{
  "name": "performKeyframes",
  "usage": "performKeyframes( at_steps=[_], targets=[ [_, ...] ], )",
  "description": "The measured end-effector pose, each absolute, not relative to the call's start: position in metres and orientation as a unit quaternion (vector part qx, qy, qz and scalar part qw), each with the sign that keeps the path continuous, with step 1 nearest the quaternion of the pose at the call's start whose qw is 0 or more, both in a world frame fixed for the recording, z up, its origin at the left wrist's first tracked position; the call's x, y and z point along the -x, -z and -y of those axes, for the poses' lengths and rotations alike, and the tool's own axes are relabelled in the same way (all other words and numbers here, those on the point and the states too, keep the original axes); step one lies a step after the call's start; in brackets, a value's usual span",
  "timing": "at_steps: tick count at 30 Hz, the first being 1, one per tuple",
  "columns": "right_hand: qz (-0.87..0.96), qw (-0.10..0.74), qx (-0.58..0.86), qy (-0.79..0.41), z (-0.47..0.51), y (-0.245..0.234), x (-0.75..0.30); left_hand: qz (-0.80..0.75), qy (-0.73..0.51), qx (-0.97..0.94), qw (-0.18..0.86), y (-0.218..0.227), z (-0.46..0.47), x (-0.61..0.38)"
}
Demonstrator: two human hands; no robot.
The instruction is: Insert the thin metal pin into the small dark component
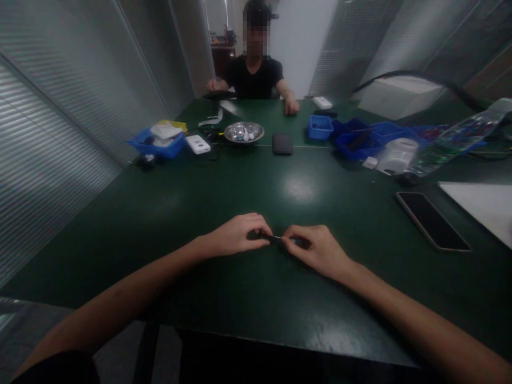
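Head camera view: the person's bare left hand (240, 234) and bare right hand (320, 248) face each other just above or on the flat, dark green tabletop (216, 186), near its middle. A small, slim, dark object with a pale, shiny thin section (276, 238) lies between the two sets of fingertips. The left thumb and fingers are pinched together on its dark end; the right thumb and forefinger are closed on its pale end. Blur and the fingers hide what it is exactly. The hands are near each other, with a narrow gap between them bridged by this piece.

To the right lies a black rectangular phone with a pale edge (434, 221), well apart from the right hand. Beyond the hands are a flat, square black object (282, 144) and a round, shiny metal dish (245, 142) holding small pale pieces. A white rectangular device (198, 144) lies beside a blue plastic tray (168, 152) at the left. Across the table sits a person in a black short-sleeved top (258, 80), one hand resting on the tabletop.
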State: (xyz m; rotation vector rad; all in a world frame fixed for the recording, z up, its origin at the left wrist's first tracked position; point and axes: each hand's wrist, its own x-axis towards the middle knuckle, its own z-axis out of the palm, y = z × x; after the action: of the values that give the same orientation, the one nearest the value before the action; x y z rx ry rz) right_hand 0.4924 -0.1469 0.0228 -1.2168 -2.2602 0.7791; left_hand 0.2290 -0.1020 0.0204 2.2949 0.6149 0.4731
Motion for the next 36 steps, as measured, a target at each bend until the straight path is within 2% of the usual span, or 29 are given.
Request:
performKeyframes(
  at_steps=[7, 15, 23, 29, 36],
  targets=[
    [0.841, 0.199, 0.425, -0.271, 0.148, -0.021, -0.489, -0.242, -0.18, -0.89, 0.343, -0.02, 0.103, -0.229],
    [0.825, 0.264, 0.422, -0.269, 0.149, -0.022, -0.481, -0.234, -0.181, -0.894, 0.336, -0.02, 0.103, -0.228],
    [0.816, 0.248, 0.44, -0.281, 0.149, -0.022, -0.49, -0.199, -0.166, -0.898, 0.356, -0.026, 0.087, -0.211],
    [0.816, 0.245, 0.443, -0.279, 0.15, -0.023, -0.494, -0.35, -0.169, -0.901, 0.192, -0.017, 0.045, -0.155],
    [0.819, 0.237, 0.441, -0.281, 0.15, -0.025, -0.496, -0.56, -0.144, -0.816, 0.023, -0.004, 0.001, -0.059]
  ],
)
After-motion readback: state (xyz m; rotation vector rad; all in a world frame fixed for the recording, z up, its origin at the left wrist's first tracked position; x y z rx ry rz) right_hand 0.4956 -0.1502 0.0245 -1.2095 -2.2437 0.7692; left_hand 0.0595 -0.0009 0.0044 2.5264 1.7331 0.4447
